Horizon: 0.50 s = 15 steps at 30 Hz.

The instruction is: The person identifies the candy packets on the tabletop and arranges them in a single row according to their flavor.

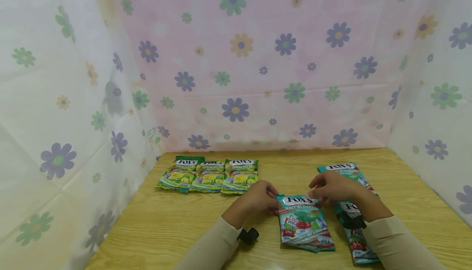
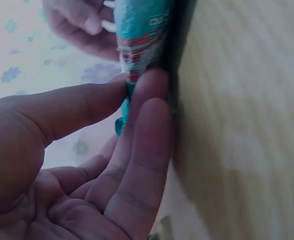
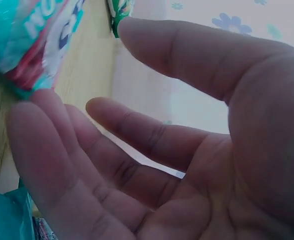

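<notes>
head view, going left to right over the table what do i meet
left Spring Tea pack, middle Spring Tea pack, right Spring Tea pack, left hand, Mint Blossom pack, nearer teal pack at far right

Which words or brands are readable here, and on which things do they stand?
"FOX'S": three green packets, middle teal packet, back-right teal packet.
"SPRING TEA": the green packets.
"MINT BLOSSOM": the middle teal packet.
"F...", rest covered: front-right teal packet.
Remaining print: too small, blurred or cut off.
</notes>
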Each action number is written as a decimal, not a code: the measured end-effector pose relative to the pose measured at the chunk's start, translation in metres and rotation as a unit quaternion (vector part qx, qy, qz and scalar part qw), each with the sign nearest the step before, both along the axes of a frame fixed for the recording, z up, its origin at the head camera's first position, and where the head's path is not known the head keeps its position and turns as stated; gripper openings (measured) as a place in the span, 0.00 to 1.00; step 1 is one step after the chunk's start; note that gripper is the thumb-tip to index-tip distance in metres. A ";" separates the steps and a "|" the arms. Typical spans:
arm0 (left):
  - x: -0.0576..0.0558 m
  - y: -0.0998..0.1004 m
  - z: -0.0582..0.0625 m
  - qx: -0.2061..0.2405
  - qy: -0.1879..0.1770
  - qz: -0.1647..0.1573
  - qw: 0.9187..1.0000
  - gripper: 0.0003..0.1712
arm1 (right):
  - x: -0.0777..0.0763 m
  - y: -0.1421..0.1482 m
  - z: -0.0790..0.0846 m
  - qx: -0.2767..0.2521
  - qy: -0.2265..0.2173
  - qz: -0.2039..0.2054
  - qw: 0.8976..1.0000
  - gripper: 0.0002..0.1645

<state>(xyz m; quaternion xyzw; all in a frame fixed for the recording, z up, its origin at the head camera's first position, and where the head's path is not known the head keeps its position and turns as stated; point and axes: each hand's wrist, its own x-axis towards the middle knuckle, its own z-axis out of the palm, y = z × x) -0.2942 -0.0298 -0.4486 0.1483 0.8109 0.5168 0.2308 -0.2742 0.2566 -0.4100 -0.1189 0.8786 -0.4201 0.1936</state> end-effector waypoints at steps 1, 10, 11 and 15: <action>-0.001 -0.002 0.001 -0.013 0.010 0.000 1.000 0.14 | 0.000 -0.001 0.000 0.003 -0.003 -0.005 1.000 0.31; -0.002 -0.016 0.013 -0.130 0.076 -0.023 0.988 0.13 | 0.002 -0.004 -0.008 0.029 -0.034 -0.008 0.999 0.23; 0.000 -0.017 0.015 -0.137 0.075 -0.032 0.987 0.12 | 0.003 -0.005 -0.008 0.035 -0.039 -0.003 0.999 0.21; 0.005 -0.017 0.019 -0.153 0.055 -0.079 0.984 0.20 | 0.005 -0.007 -0.009 0.048 -0.059 0.020 0.997 0.19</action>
